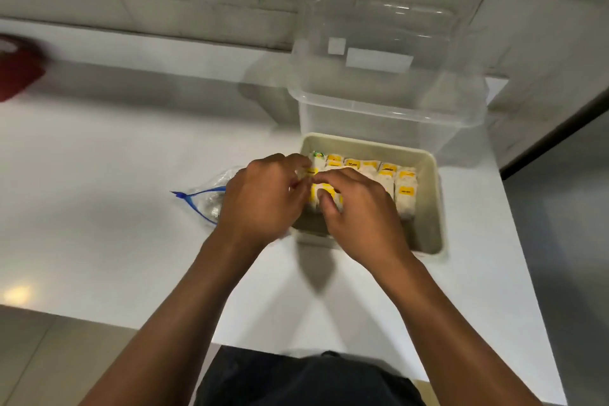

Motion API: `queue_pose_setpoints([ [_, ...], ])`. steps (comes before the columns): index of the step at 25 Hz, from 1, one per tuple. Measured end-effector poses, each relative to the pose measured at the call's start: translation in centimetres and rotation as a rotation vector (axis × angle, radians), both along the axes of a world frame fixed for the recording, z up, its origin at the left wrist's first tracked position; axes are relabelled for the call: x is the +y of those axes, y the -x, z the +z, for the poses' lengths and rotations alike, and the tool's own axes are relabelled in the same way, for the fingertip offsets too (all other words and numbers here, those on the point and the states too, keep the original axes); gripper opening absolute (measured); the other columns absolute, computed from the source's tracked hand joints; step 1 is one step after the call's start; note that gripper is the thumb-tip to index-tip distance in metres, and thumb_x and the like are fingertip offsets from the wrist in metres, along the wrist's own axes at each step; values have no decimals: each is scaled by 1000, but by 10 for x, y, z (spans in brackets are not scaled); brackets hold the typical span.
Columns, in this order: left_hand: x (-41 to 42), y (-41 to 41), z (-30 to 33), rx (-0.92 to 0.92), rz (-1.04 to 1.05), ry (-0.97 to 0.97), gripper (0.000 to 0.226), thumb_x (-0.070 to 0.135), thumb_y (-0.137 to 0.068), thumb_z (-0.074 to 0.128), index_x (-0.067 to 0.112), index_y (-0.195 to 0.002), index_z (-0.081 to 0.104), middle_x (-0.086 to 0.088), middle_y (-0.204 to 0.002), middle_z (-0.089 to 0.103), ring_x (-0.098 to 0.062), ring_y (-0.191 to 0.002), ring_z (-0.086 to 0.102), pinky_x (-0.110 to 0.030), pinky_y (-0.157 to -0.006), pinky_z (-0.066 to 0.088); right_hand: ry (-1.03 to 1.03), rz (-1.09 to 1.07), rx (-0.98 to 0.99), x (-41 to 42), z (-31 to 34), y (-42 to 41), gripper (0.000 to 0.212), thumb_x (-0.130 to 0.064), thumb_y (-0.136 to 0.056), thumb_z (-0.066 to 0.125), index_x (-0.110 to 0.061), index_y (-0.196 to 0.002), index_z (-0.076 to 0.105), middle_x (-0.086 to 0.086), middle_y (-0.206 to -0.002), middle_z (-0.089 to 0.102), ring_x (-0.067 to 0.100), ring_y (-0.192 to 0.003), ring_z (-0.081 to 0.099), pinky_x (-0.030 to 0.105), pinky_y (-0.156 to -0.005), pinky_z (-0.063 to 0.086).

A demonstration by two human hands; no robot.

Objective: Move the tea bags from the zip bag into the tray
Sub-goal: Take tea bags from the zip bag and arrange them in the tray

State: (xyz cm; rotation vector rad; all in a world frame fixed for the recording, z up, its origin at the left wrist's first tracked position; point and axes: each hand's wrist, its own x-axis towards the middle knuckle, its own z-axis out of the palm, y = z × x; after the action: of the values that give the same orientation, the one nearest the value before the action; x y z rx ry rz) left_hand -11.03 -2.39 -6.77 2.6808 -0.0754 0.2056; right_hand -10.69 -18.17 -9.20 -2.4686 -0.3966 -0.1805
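Note:
A beige tray [431, 208] sits on the white counter, holding several white tea bags with yellow labels [405, 194] packed in rows. My right hand [359, 208] reaches over the tray's left part, and its thumb and fingers pinch a yellow-labelled tea bag [324, 193]. Just left of it, over the tray's left edge, my left hand [263, 198] pinches a small yellow tag with its fingertips. The clear zip bag [211, 198] with a blue zip strip lies flat on the counter, partly hidden behind my left hand.
A large clear plastic box [389, 102] stands directly behind the tray against the wall. A red object [18, 67] sits at the far left of the white counter [115, 224]. The counter's front edge runs close to my body.

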Motion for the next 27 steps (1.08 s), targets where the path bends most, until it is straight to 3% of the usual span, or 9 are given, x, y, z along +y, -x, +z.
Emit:
queue_pose_setpoints([
  [2,37,18,-2,-21,87,29,9,31,-90,60,32,-94,68,11,-83,65,-13,-75,63,-27,-64,44,-68,83,26,35,0,6,25,-18,-89,57,-26,-108,70,-5,-105,70,19,-92,65,35,-79,53],
  [4,71,32,-12,-15,148,45,6,25,-89,63,29,-85,67,10,-80,65,-13,-74,65,-31,-64,49,-102,167,56,71,0,14,28,-9,-87,58,-22,-108,72,-1,-102,72,20,-90,67,33,-79,54],
  [8,113,37,-36,76,104,66,12,22,-89,62,26,-97,71,7,-92,73,-19,-86,69,-37,-74,54,7,288,120,122,-9,12,38,-1,-85,54,-20,-111,72,4,-106,73,25,-98,66,34,-84,52],
  [12,138,35,-50,57,25,68,21,21,-89,64,24,-108,71,8,-98,75,-17,-91,70,-30,-76,54,126,259,213,149,-23,4,31,-8,-91,50,-19,-112,70,6,-108,71,27,-100,65,34,-81,51],
  [18,150,29,-67,284,1,-214,23,27,-94,46,29,-107,65,1,-94,69,-25,-87,65,-30,-65,46,336,124,348,168,-47,-4,25,-10,-85,59,-21,-105,69,2,-104,71,24,-97,67,35,-76,56],
  [21,133,29,-70,391,-32,-374,31,14,-93,45,23,-120,57,-1,-109,66,-25,-97,65,-28,-67,39,422,117,384,181,-53,1,24,-18,-86,60,-22,-108,66,1,-109,70,24,-101,66,32,-72,52],
  [24,122,25,-77,380,11,-376,35,11,-93,46,17,-127,52,1,-122,63,-22,-105,64,-29,-68,38,507,73,350,191,-57,2,26,-14,-90,55,-19,-114,63,3,-113,68,25,-103,66,33,-70,47],
  [27,130,20,-80,362,-8,-420,30,15,-92,51,20,-121,55,2,-112,62,-22,-98,64,-30,-65,36,541,15,351,194,-52,-1,21,-7,-85,58,-17,-102,65,3,-104,71,23,-94,68,29,-60,39],
])
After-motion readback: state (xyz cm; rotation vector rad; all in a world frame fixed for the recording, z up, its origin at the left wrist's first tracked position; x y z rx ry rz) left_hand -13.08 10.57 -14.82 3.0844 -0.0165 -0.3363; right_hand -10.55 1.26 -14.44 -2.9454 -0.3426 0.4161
